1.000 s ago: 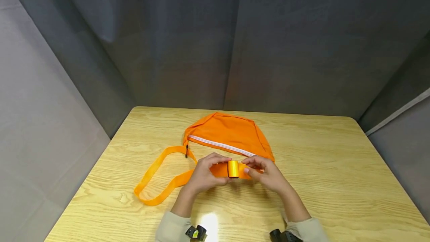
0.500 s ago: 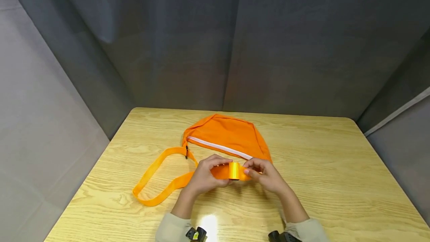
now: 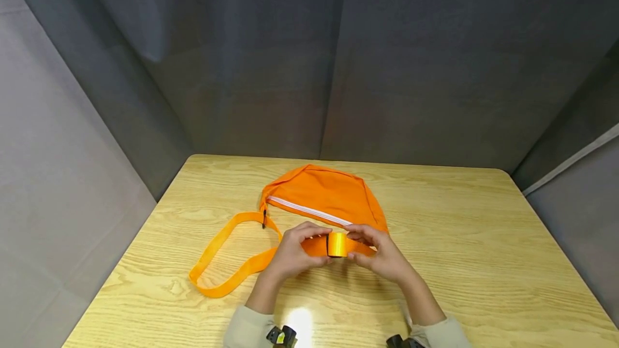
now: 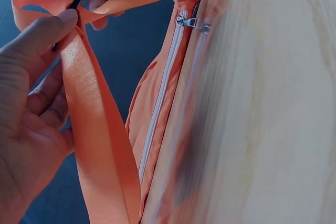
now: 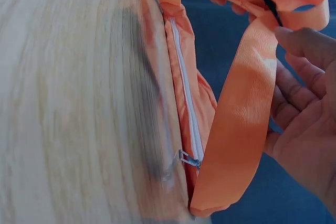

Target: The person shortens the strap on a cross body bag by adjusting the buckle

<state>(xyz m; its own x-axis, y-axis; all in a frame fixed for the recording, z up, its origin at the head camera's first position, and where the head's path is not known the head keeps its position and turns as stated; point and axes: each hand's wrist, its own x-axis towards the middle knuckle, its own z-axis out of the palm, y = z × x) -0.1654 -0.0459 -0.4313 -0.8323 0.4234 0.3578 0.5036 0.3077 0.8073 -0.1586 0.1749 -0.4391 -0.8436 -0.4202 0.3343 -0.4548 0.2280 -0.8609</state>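
An orange waist bag with a white zipper lies on the table, its long orange strap looping out to the left and up to both hands. My left hand holds the strap at a black slider, thumb pressed on it. Opposite, my right hand pinches at the strap with thumb and fingers, its thumb tip at the slider's near end in the right wrist view. Between the hands a short loop of strap stands raised. Some fingertips are hidden behind the webbing.
The wooden table reaches back to a dark grey curtain. A pale grey curtain hangs at the left side. A silver zipper pull shows at one end of the zipper.
My right thumb has moved from the strap's face toward its lower edge, and more webbing shows between the right fingers. The bag has shifted slightly left in view. My left hand keeps its hold.
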